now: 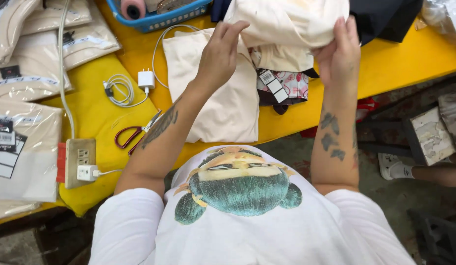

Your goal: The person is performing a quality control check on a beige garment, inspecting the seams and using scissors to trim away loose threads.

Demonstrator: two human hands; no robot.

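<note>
Both hands hold up a folded cream garment (291, 19) over the yellow table (399, 59). My left hand (219, 54) grips its left lower edge with fingers curled over the fabric. My right hand (340, 49) pinches its right lower edge. Hang tags (273, 86) dangle under the garment, above a patterned pink and white piece of cloth (294, 84). Another cream garment (223, 93) lies flat on the table beneath my left forearm.
Red-handled scissors (132, 137), a white charger with coiled cable (135, 86) and a power strip (80, 162) lie left. Bagged cream garments (27, 73) are stacked far left. A blue basket (159, 14) stands behind. Another person's socked foot (399, 169) shows at right.
</note>
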